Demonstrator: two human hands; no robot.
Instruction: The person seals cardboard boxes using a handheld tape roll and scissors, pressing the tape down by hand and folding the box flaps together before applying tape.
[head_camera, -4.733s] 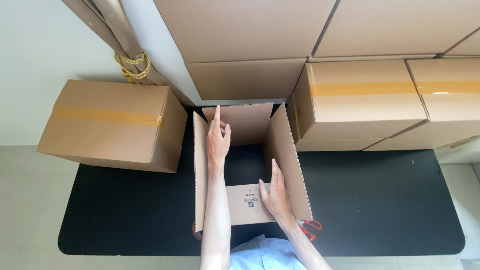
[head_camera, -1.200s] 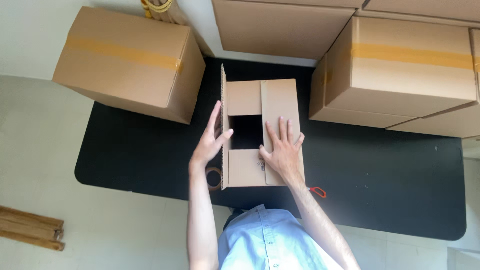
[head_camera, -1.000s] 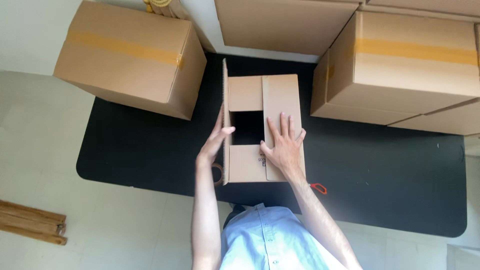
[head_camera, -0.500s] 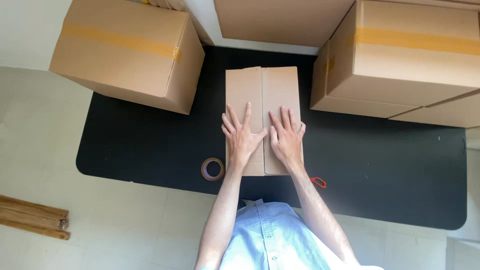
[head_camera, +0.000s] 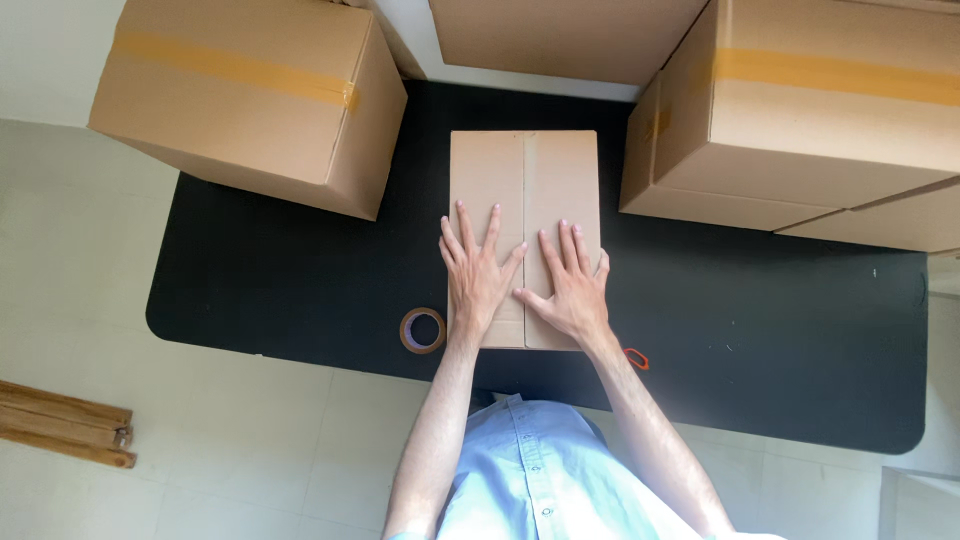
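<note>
Both hands, left hand (head_camera: 478, 275) and right hand (head_camera: 568, 283), lie flat with open grip on the closed cardboard box (head_camera: 524, 180); a tape roll (head_camera: 423, 330) sits left of the box.

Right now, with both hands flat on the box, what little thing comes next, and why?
Probably the left hand reaching for the tape roll just beside it, while the right hand holds the flaps down: the box has its flaps shut, but its seam shows no tape.

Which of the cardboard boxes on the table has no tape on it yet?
The small box in the middle, under both hands. Its flaps meet at a bare seam, while the big boxes left and right carry tape strips.
</note>
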